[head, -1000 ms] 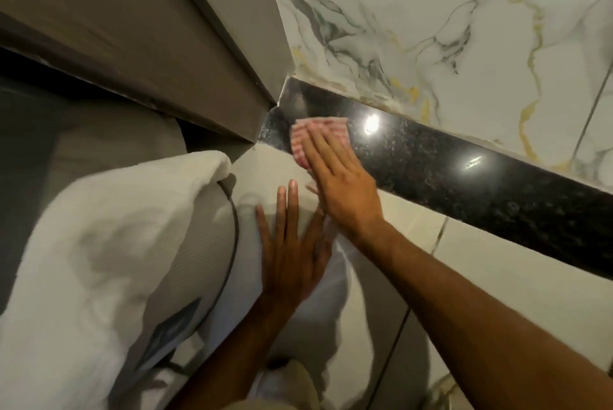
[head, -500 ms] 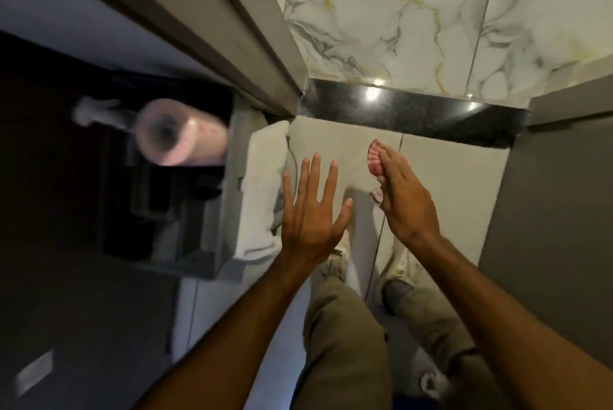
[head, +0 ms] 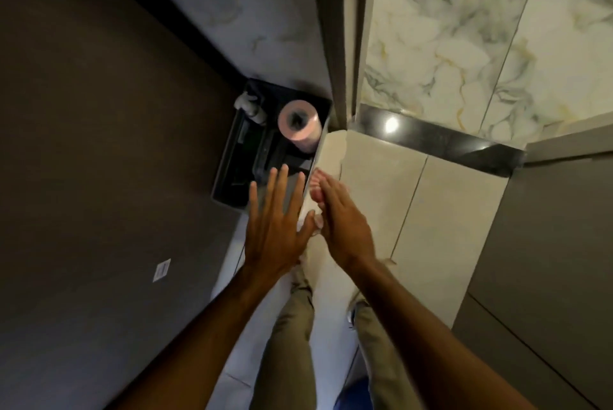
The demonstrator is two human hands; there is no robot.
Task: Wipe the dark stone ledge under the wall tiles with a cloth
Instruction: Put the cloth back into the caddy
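Observation:
The dark polished stone ledge (head: pixel 441 141) runs under the marble wall tiles (head: pixel 464 45), with a light glinting on its left end. My right hand (head: pixel 341 220) hangs well below the ledge, over the cream tiles, with the pink striped cloth (head: pixel 316 186) held under its fingers. My left hand (head: pixel 275 224) is beside it on the left, fingers spread, holding nothing. Neither hand touches the ledge.
A dark caddy (head: pixel 265 151) on the floor at left holds a pink roll (head: pixel 300 126) and a white bottle (head: pixel 248 106). A door frame (head: pixel 335 45) stands left of the tiles. A grey panel (head: pixel 547 244) is on the right. My legs (head: pixel 292 343) stand below.
My right hand has lifted the cloth off the ledge and drawn back and left. The view has pulled away and swung left, and the caddy has come into sight.

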